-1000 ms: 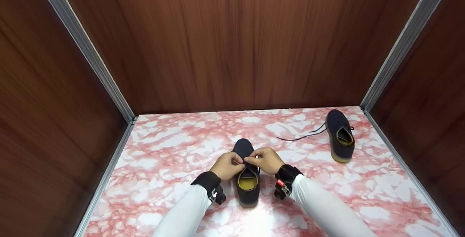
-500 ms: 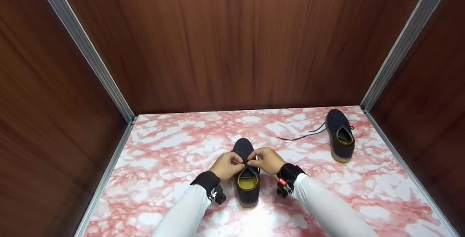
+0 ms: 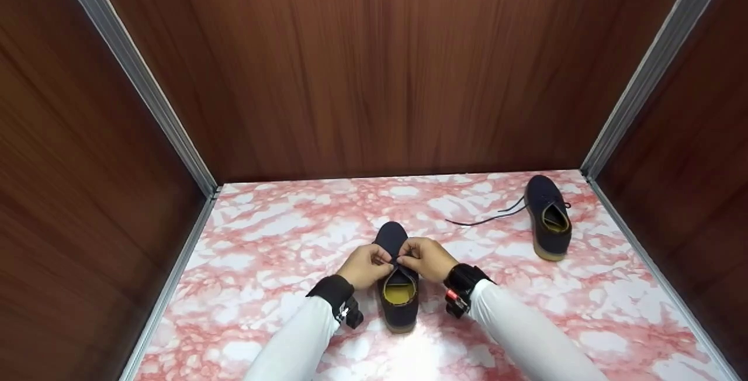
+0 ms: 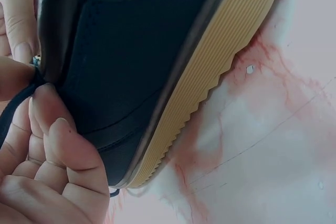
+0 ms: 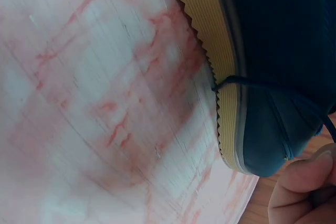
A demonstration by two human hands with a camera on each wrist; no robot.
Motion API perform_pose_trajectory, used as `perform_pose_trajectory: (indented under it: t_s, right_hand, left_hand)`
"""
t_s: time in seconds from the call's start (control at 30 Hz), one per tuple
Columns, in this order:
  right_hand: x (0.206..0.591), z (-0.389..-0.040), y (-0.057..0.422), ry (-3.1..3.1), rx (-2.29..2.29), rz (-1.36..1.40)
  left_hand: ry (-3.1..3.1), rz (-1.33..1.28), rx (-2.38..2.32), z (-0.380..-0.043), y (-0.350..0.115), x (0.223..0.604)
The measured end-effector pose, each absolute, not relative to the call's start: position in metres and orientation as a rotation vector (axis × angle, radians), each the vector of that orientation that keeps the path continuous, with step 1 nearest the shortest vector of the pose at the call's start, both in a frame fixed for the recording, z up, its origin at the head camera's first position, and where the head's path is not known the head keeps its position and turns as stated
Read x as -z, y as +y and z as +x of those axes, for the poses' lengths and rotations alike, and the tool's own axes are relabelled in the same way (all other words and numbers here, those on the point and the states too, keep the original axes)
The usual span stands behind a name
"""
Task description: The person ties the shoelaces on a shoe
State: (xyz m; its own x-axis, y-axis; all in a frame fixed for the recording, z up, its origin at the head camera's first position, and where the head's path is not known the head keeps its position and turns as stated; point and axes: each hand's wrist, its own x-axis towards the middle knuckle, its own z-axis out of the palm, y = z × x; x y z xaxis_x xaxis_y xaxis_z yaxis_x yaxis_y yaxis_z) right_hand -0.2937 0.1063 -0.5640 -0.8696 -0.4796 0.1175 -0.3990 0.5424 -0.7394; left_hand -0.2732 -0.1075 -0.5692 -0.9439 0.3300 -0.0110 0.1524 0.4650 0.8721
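Observation:
A dark navy shoe (image 3: 400, 315) with a yellow insole and a ridged tan sole stands upright, toe pointing away, between my hands. My left hand (image 3: 362, 267) is at its lacing from the left, thumb and finger pinching a dark shoelace (image 4: 14, 109) near the shoe's opening. From the right, my right hand (image 3: 430, 259) pinches lace too, its fingertips close to the left ones. In the right wrist view a length of lace (image 5: 278, 86) runs from the fingers across the shoe's side and over the sole. The fingers hide most of the lacing.
A second navy shoe (image 3: 549, 241) stands at the back right, its loose lace (image 3: 482, 221) trailing left over the red-and-white marbled tabletop (image 3: 263, 287). Brown wood-grain panels (image 3: 374, 77) with grey metal corner rails enclose the back and sides.
My right fingertips have shifted slightly right, a little away from the left ones, and remain at the lacing. The left hand and both shoes stay nearly where they were.

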Motion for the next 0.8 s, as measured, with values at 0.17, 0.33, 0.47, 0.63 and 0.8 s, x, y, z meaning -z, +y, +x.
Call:
perform_pose_trajectory:
  t_s: [0.17,0.33,0.47,0.63,0.8]
  right_hand:
    - [0.565,-0.292,0.102,2.710,1.202,-0.764]
    - [0.567,-0.291,0.098,2.728,1.195,-0.764]
    - [0.569,-0.290,0.094,2.756,1.196,-0.762]
    - [0.571,-0.289,0.093,2.741,1.224,-0.746]
    - [0.567,-0.291,0.102,2.575,1.264,-0.719]
  left_hand:
    - [2.531,0.435,-1.500,-0.273,-0.107,0.570]
    - [2.509,0.448,-1.550,-0.272,-0.108,0.571]
    - [2.482,0.459,-1.605,-0.271,-0.109,0.572]
    - [2.482,0.428,-1.649,-0.270,-0.108,0.573]
    - [2.489,0.411,-1.663,-0.269,-0.109,0.575]
